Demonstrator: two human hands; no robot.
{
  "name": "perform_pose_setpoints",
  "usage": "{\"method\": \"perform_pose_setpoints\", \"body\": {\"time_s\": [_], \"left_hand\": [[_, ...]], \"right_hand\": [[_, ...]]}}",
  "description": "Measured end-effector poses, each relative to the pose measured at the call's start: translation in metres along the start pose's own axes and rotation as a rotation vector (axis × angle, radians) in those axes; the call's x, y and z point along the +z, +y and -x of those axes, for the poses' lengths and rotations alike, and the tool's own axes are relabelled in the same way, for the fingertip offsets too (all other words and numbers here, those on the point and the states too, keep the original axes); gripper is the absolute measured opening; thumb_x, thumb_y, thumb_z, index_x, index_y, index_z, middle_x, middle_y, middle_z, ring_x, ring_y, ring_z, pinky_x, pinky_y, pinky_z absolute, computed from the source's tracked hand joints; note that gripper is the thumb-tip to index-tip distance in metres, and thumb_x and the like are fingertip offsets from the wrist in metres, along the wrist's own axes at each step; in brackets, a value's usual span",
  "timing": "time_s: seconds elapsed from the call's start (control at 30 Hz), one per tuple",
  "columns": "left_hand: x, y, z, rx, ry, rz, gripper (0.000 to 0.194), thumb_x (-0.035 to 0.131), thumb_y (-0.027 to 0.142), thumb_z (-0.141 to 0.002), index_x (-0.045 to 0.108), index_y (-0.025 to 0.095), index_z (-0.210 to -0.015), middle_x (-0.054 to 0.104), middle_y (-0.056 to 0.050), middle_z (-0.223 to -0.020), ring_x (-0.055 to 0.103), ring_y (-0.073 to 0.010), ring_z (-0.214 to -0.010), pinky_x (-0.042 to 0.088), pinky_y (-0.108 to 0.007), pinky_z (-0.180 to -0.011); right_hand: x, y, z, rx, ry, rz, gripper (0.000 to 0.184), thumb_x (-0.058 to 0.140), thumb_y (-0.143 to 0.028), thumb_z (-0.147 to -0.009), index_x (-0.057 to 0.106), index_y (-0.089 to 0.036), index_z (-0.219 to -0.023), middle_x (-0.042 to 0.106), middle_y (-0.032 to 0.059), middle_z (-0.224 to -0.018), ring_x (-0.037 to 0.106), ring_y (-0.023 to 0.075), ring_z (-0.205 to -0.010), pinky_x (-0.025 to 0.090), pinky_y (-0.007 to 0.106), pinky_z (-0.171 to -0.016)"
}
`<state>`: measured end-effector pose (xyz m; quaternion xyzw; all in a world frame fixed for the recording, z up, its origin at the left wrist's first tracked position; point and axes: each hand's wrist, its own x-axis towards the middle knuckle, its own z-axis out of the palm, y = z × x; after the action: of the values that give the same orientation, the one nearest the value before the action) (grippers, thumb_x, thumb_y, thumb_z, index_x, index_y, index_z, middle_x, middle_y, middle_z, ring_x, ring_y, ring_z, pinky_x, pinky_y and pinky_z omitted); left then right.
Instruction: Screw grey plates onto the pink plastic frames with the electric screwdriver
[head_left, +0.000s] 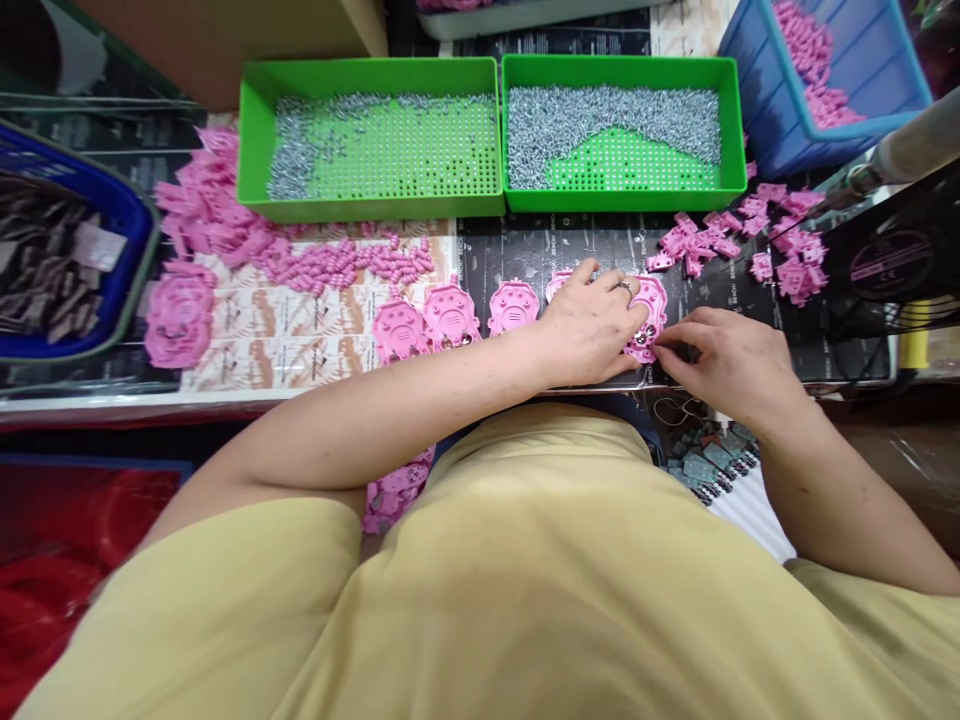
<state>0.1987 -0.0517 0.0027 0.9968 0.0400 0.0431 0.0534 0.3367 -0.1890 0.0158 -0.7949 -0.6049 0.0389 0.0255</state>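
Your left hand (592, 325), a ring on one finger, lay over a pink case (654, 295) at the front of the counter (480, 245), while your right hand (739, 365) met the case's lower right edge with thumb and forefinger close together. Whether either grip was closed on the case or merely pressed it, one could not tell; any small piece between your right fingertips was hidden.

Beside your right arm, a black machine (911, 225), cut off by the frame, bore an oval emblem (892, 262) with a faint "CE" mark. Pale lettering ran across the dark counter covering, too small to read with certainty, and a white label (99, 246) in the blue basket (129, 215) at far left was illegible.

Your left hand mostly hid a second case (555, 285); to its left sat three more pink cases (513, 304), the two farthest partly covered by your forearm. Beyond stood two green trays (367, 208) of small metal screws (615, 110). Pink clips (801, 268) lay loose near the machine. Below the counter, your yellow shirt (510, 560) blocked part of a pink heap (397, 495), and a red container (45, 600) ran out of frame.
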Motion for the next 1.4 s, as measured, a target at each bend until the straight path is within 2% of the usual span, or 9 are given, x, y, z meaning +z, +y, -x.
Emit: {"method": "perform_pose_setpoints", "body": {"time_s": [0.13, 0.3, 0.43, 0.6, 0.77, 0.9, 1.1, 1.27, 1.4], "left_hand": [[0.001, 0.003, 0.0, -0.017, -0.009, -0.026, 0.044, 0.064, 0.048, -0.091, 0.067, 0.01, -0.114, 0.067, -0.018, -0.12, 0.059, -0.0335, -0.118, 0.039, -0.047, -0.099], [0.0, 0.003, 0.0, -0.026, -0.012, -0.025, 0.044, 0.062, 0.049, -0.092, 0.067, 0.011, -0.113, 0.068, -0.018, -0.118, 0.059, -0.0335, -0.117, 0.04, -0.047, -0.098], [-0.001, 0.003, 0.001, -0.024, -0.012, -0.027, 0.043, 0.064, 0.048, -0.091, 0.067, 0.012, -0.113, 0.068, -0.016, -0.117, 0.059, -0.0323, -0.116, 0.04, -0.046, -0.099], [-0.002, 0.002, 0.002, -0.018, -0.024, -0.024, 0.043, 0.062, 0.048, -0.092, 0.067, 0.012, -0.114, 0.066, -0.017, -0.122, 0.058, -0.0319, -0.117, 0.04, -0.046, -0.099], [-0.002, 0.001, 0.002, -0.011, -0.021, -0.021, 0.043, 0.061, 0.049, -0.091, 0.068, 0.011, -0.112, 0.066, -0.018, -0.122, 0.06, -0.033, -0.114, 0.041, -0.047, -0.098], [-0.001, 0.001, 0.002, -0.005, -0.023, -0.026, 0.043, 0.06, 0.049, -0.092, 0.067, 0.011, -0.113, 0.065, -0.018, -0.123, 0.06, -0.033, -0.115, 0.042, -0.048, -0.099], [-0.001, 0.0, 0.002, 0.004, -0.012, -0.036, 0.045, 0.06, 0.049, -0.091, 0.067, 0.011, -0.113, 0.065, -0.018, -0.122, 0.06, -0.033, -0.113, 0.042, -0.048, -0.099], [-0.001, 0.0, 0.003, 0.006, -0.002, -0.02, 0.044, 0.06, 0.049, -0.091, 0.067, 0.011, -0.113, 0.065, -0.019, -0.122, 0.06, -0.0341, -0.113, 0.042, -0.049, -0.098], [-0.001, 0.0, 0.005, -0.004, 0.0, -0.014, 0.044, 0.061, 0.048, -0.091, 0.068, 0.011, -0.112, 0.065, -0.019, -0.122, 0.06, -0.0341, -0.114, 0.041, -0.05, -0.099]], "right_hand": [[0.002, 0.0, -0.003, 0.046, -0.016, -0.06, 0.024, 0.058, -0.037, -0.085, 0.078, -0.024, -0.09, 0.073, 0.0016, -0.084, 0.06, 0.0124, -0.066, 0.033, 0.027, -0.057], [0.0, 0.008, -0.001, -0.02, 0.01, -0.213, 0.022, 0.06, -0.032, -0.085, 0.078, -0.022, -0.088, 0.073, 0.0025, -0.084, 0.06, 0.0105, -0.063, 0.043, 0.025, -0.062], [-0.007, 0.024, 0.003, 0.001, 0.12, -0.305, 0.02, 0.06, -0.032, -0.085, 0.078, -0.023, -0.084, 0.073, 0.0031, -0.081, 0.064, 0.0131, -0.067, 0.047, 0.026, -0.062], [-0.004, 0.042, 0.006, 0.148, 0.187, -0.181, 0.019, 0.06, -0.03, -0.085, 0.077, -0.021, -0.087, 0.073, 0.0058, -0.086, 0.064, 0.016, -0.068, 0.046, 0.03, -0.063], [0.007, 0.051, 0.004, 0.141, 0.143, -0.147, 0.023, 0.058, -0.035, -0.088, 0.077, -0.023, -0.092, 0.074, 0.0058, -0.093, 0.069, 0.0201, -0.084, 0.049, 0.031, -0.07], [0.007, 0.058, 0.006, 0.153, 0.193, -0.179, 0.022, 0.06, -0.035, -0.087, 0.077, -0.022, -0.092, 0.074, 0.0057, -0.089, 0.068, 0.0183, -0.078, 0.05, 0.031, -0.072], [0.022, 0.047, 0.008, 0.152, 0.271, -0.196, 0.034, 0.061, -0.043, -0.088, 0.073, -0.019, -0.108, 0.07, 0.0108, -0.107, 0.066, 0.0212, -0.092, 0.053, 0.034, -0.081], [0.033, 0.036, 0.006, 0.13, 0.284, -0.114, 0.03, 0.05, -0.036, -0.093, 0.075, -0.02, -0.1, 0.069, 0.0108, -0.102, 0.064, 0.0211, -0.094, 0.052, 0.035, -0.081], [0.034, 0.048, 0.01, 0.135, 0.295, -0.08, 0.031, 0.047, -0.034, -0.094, 0.074, -0.02, -0.098, 0.069, 0.0112, -0.099, 0.063, 0.0216, -0.093, 0.052, 0.036, -0.082]]}}
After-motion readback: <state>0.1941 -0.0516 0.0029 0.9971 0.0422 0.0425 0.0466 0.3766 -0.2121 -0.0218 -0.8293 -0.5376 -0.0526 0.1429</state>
